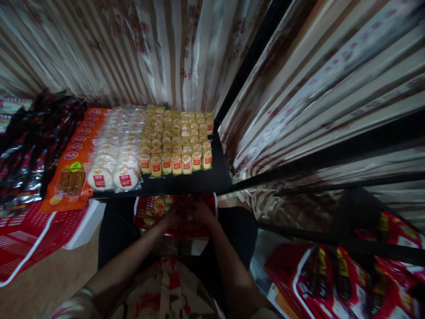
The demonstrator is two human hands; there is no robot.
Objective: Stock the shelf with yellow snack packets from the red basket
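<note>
My left hand (175,214) and my right hand (201,212) are close together over a red basket (215,207) between my knees, just under the shelf's front edge. Left of them in the basket lie small packets (156,210) with yellowish and orange contents. Deep shade and blur hide my fingers, so whether they grip anything is unclear. On the shelf above stand rows of small yellow wrapped cakes (176,163). Beside those are two rows of round white wrapped crackers (126,177).
A black shelf (219,173) also carries orange snack bags (75,155) and dark shiny packets (36,146). Red baskets stand at lower left (29,239) and lower right (285,261), the right one with red packs. Striped curtains (159,53) and a black post (245,62) enclose the shelf.
</note>
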